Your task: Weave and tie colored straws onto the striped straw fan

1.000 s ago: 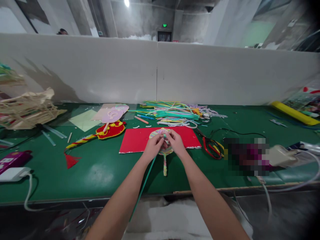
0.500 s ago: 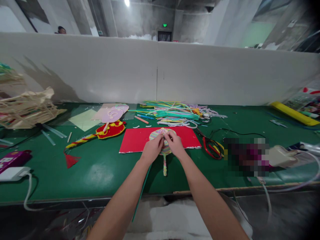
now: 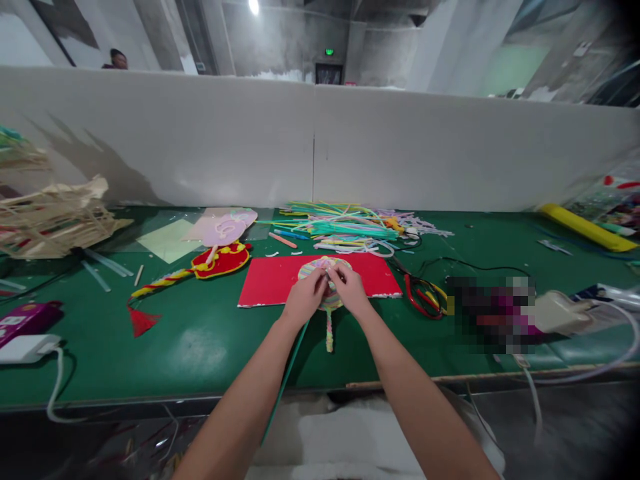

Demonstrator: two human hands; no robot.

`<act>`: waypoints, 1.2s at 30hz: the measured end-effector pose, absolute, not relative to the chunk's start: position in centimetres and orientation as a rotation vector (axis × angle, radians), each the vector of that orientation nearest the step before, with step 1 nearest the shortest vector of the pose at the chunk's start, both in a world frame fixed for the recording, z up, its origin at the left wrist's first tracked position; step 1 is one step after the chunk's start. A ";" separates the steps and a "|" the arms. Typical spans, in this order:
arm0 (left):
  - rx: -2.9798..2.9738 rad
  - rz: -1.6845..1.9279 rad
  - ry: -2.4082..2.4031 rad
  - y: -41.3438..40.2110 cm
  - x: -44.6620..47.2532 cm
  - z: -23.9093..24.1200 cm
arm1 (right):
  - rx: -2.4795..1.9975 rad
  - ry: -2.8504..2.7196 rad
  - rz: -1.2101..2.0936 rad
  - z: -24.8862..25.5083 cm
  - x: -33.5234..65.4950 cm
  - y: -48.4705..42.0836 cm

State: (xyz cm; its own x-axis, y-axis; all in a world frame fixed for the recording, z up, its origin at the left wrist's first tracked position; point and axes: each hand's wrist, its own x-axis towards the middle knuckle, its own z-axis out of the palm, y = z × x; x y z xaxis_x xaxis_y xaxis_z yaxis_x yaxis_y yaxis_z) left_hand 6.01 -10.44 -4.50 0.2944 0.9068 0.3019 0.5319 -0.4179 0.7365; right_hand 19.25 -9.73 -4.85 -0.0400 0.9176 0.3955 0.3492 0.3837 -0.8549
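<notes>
A round, pastel-striped fan made of fuzzy stems lies on a red board, its twisted handle pointing toward me. My left hand is closed in a pinch over the fan's face. From under it a long green pipe cleaner trails down past the table edge. My right hand pinches close beside it, fingertips nearly meeting the left ones. What lies between the fingertips is too small and covered to make out.
Bundled pipe cleaners lie behind the board. Left of it are a red-and-yellow fan with a tassel and a lilac flower-like piece. Red-handled pliers lie at right, near a charger. A wooden stick model stands far left.
The hands stay at the same spot on the fan with only slight finger motion. The trailing end of the green pipe cleaner has shifted slightly. A person beyond the partition shows a little more.
</notes>
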 end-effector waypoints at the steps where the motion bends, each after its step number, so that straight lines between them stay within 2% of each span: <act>1: 2.042 0.997 1.255 -10.3 6.1 -4.5 | -1.149 -1.584 0.693 -4.8 19.3 -9.7; 5: 1.888 1.094 1.178 -9.7 6.1 -4.5 | -1.122 -1.505 0.745 -4.8 19.2 -9.6; 12: 1.126 1.250 0.966 -9.0 5.8 -5.0 | -1.029 -1.502 0.771 -4.8 18.9 -9.5; 16: 0.891 1.352 0.909 -8.8 5.6 -4.8 | -1.050 -1.570 0.762 -4.4 18.8 -9.8; 22: 0.846 1.387 0.910 -8.8 5.5 -4.7 | -0.970 -1.504 0.821 -4.0 18.9 -9.8; 29: 0.966 1.368 0.917 -8.8 5.8 -5.1 | -1.144 -1.238 0.927 -4.4 19.3 -9.1; 36: 1.131 1.364 0.968 -9.1 5.8 -4.5 | -0.993 -1.113 1.041 -4.6 19.2 -9.0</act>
